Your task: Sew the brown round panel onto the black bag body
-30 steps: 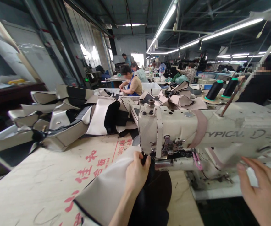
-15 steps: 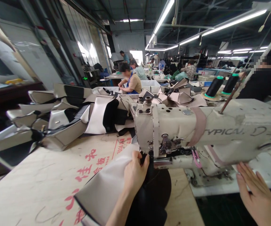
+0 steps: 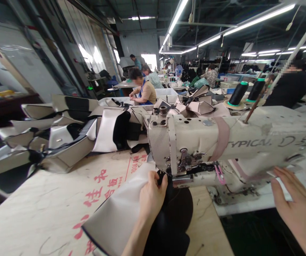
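Room: large sewing workshop, long lamps overhead, other people seated at far tables.
Tabletop (image 3: 49,199): pale board with red printed characters, near and left.
Sewing machine (image 3: 222,142): cream body, worn, at centre right; two black thread cones (image 3: 237,94) standing behind it.
Beige panel (image 3: 118,213): lying on tabletop, far end pushed under the needle area; black fabric (image 3: 174,217) joined at its right side, hanging over the near edge.
Left hand (image 3: 151,195): grip closed on the panel edge, fingertips pinched just beside the presser foot.
Right hand (image 3: 299,209): fingers spread apart, holding nothing, near the machine base at right.
Far left: heap of finished pieces (image 3: 62,135) in beige and black.
Step, as judged: lining up the seam under the foot.
Next move calls for: edges kept even, fingers clear of the needle.
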`<state>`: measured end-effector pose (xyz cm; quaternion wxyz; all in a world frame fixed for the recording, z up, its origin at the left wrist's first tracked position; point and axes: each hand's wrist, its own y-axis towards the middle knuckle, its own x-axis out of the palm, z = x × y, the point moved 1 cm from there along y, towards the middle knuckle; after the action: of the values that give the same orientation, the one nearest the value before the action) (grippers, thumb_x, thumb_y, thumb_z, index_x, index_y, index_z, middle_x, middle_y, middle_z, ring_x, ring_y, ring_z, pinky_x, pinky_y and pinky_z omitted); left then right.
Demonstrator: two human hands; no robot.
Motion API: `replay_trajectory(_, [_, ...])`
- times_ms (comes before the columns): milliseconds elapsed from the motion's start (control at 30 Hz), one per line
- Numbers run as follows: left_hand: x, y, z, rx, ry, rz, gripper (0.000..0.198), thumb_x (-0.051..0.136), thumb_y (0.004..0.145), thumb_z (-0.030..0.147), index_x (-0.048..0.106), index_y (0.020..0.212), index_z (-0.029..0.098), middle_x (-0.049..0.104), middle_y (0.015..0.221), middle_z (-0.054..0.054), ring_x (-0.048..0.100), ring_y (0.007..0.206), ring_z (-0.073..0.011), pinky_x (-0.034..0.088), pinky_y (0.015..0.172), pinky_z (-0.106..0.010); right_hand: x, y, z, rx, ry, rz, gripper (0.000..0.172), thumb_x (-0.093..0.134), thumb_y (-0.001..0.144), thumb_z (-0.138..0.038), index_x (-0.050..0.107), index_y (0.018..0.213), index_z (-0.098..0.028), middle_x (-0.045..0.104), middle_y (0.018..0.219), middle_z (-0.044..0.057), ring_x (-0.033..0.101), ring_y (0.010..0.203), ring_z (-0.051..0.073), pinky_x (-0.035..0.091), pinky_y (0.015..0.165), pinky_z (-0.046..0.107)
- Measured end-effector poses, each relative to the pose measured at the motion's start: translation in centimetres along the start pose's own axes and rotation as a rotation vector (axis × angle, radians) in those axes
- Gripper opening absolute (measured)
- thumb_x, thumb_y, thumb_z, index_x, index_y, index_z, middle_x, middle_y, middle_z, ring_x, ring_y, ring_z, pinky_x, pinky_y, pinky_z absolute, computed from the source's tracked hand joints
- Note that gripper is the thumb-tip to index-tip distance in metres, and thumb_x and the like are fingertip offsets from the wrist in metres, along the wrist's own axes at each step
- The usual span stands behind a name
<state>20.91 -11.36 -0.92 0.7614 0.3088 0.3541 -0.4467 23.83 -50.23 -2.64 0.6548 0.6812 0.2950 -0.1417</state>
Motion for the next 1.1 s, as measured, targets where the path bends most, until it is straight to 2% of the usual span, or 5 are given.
replay_trajectory(333, [-0.2,1.8,0.4,-0.052,0.101,-0.032,0.017,0.044,0.084,0.039,0.036,0.089,0.024,0.056,0.058,0.004,0.062,0.061,-0.0197,0.033,0.052,-0.022,0.7,0.0,-0.1,-0.042,-0.028,-0.014,0.041,0.049,0.087,-0.030,0.047,0.126,-0.017,0.056,0.121,0.010,0.050,0.114,0.027,0.027,0.104,0.048])
replay_trajectory(467, [-0.3,2.7,0.6,-0.062,0.164,-0.050,0.016,0.044,0.084,0.036,0.040,0.090,0.022,0.065,0.071,-0.002,0.065,0.073,-0.0236,0.037,0.057,-0.025,0.6,-0.1,-0.1,-0.042,-0.019,-0.031,0.042,0.049,0.087,-0.030,0.047,0.127,-0.016,0.055,0.122,0.010,0.050,0.115,0.028,0.027,0.104,0.048])
replay_trajectory(633, [-0.3,3.1,0.6,-0.054,0.160,-0.082,0.018,0.044,0.084,0.030,0.043,0.099,0.020,0.068,0.085,-0.005,0.065,0.085,-0.0251,0.040,0.063,-0.027,0.5,-0.2,-0.2,-0.042,0.001,-0.041,0.045,0.049,0.088,-0.030,0.044,0.130,-0.016,0.053,0.125,0.010,0.047,0.117,0.028,0.026,0.104,0.048])
replay_trajectory(867, [-0.2,3.0,0.4,-0.062,0.125,-0.091,0.020,0.045,0.083,0.034,0.045,0.098,0.020,0.068,0.090,-0.006,0.065,0.086,-0.0261,0.039,0.062,-0.027,0.4,-0.2,-0.8,-0.023,0.027,-0.068,0.048,0.046,0.088,-0.032,0.040,0.132,-0.014,0.049,0.128,0.012,0.043,0.121,0.030,0.027,0.103,0.049])
replay_trajectory(1100, [-0.4,2.9,0.2,-0.072,0.115,-0.087,0.015,0.045,0.083,0.036,0.045,0.088,0.021,0.067,0.081,-0.004,0.065,0.079,-0.0245,0.036,0.059,-0.026,0.8,-0.7,-0.3,-0.048,0.066,-0.085,0.053,0.048,0.085,-0.036,0.038,0.132,-0.013,0.047,0.129,0.014,0.041,0.120,0.034,0.029,0.101,0.052])
